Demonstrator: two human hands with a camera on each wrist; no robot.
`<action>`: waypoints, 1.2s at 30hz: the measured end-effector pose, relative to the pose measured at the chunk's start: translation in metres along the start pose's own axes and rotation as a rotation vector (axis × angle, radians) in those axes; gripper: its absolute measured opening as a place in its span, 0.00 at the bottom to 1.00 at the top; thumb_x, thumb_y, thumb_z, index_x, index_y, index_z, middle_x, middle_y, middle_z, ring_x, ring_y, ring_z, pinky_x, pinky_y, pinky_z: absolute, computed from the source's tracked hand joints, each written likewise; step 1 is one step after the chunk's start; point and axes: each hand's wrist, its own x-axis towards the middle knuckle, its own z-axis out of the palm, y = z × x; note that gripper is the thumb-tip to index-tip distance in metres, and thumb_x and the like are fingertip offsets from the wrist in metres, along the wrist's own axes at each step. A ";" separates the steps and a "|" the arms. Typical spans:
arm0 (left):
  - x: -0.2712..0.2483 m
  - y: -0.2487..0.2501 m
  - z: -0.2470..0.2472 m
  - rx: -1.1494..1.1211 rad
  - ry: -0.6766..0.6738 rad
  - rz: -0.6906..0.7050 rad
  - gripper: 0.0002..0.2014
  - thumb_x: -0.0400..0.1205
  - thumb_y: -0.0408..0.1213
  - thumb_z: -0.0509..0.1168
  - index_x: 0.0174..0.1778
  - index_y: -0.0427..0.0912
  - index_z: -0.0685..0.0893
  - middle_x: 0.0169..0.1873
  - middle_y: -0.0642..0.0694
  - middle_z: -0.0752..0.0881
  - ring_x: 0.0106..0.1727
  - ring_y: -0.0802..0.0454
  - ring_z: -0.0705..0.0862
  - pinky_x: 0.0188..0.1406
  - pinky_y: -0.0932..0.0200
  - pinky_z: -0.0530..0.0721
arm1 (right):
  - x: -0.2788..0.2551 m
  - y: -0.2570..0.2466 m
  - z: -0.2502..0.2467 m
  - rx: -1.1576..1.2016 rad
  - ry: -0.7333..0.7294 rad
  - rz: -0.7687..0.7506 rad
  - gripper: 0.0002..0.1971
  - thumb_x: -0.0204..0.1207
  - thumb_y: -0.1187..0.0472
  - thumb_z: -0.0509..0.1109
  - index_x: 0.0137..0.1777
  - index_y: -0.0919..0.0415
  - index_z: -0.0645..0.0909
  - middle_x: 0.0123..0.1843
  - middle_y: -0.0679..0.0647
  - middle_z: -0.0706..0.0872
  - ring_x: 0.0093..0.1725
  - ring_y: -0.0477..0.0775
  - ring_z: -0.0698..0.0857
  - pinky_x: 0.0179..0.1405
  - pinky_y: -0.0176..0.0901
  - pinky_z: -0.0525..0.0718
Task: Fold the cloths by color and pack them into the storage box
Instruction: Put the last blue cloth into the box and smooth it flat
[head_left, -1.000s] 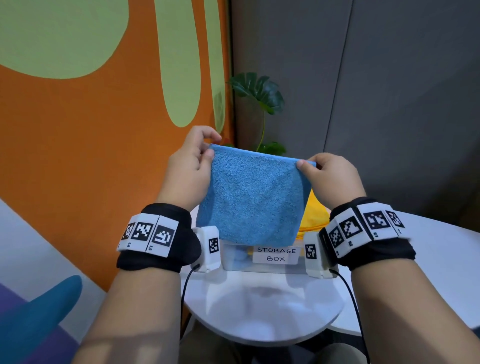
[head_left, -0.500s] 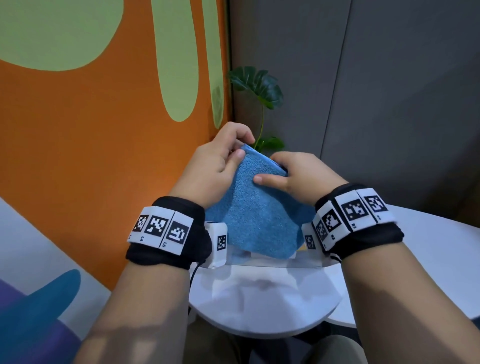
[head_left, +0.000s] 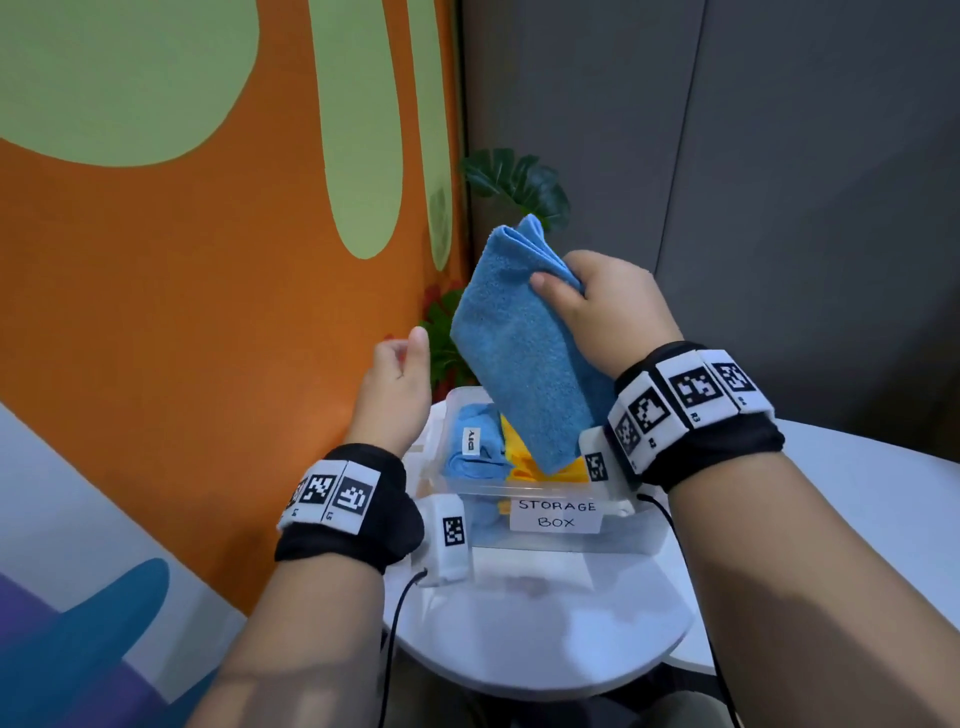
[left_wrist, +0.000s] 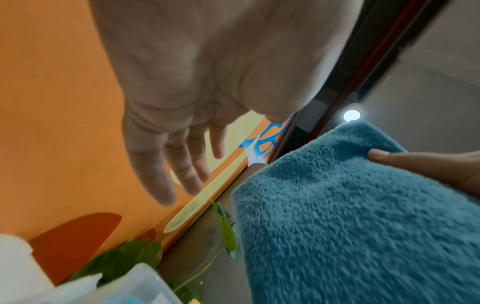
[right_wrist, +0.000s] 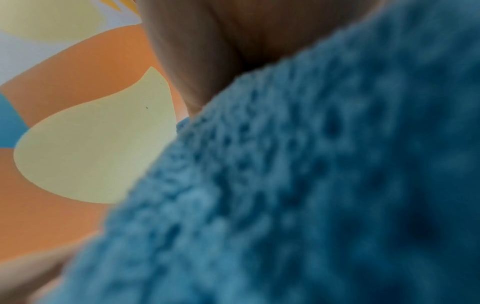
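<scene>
My right hand (head_left: 613, 312) is gripping the folded blue cloth (head_left: 519, 353), its long axis slanting down-right, lower end over the storage box (head_left: 519, 499). My left hand (head_left: 397, 384) is hanging beside it, fingers relaxed and spread, holding nothing.

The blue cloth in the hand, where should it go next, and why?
Probably down into the left side of the storage box. The right hand holds the folded blue cloth just above it, another blue cloth already lies left of the yellow cloth, and the left hand is free.

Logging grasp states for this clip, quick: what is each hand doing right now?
Left hand: open, fingers relaxed, holding nothing.
Right hand: gripping the folded blue cloth above the storage box.
</scene>
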 end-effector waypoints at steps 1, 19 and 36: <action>-0.002 0.000 0.002 -0.048 -0.059 -0.043 0.25 0.82 0.67 0.45 0.58 0.52 0.73 0.56 0.46 0.82 0.58 0.46 0.82 0.60 0.43 0.82 | 0.002 -0.004 0.000 0.034 0.006 -0.009 0.17 0.81 0.46 0.62 0.35 0.56 0.73 0.31 0.48 0.76 0.31 0.46 0.74 0.28 0.42 0.68; -0.003 0.021 0.035 -0.214 -0.395 -0.279 0.13 0.85 0.39 0.63 0.64 0.44 0.75 0.57 0.44 0.85 0.52 0.47 0.87 0.44 0.50 0.87 | 0.007 0.054 -0.008 -0.153 -0.276 0.677 0.24 0.85 0.51 0.57 0.69 0.71 0.75 0.66 0.66 0.80 0.62 0.65 0.80 0.51 0.46 0.73; 0.022 0.025 0.078 0.576 -0.697 -0.242 0.17 0.79 0.36 0.71 0.60 0.46 0.73 0.41 0.40 0.83 0.30 0.42 0.85 0.38 0.49 0.89 | 0.003 0.086 0.002 -0.539 -0.649 0.644 0.19 0.84 0.54 0.62 0.69 0.65 0.77 0.67 0.59 0.81 0.66 0.59 0.80 0.60 0.46 0.77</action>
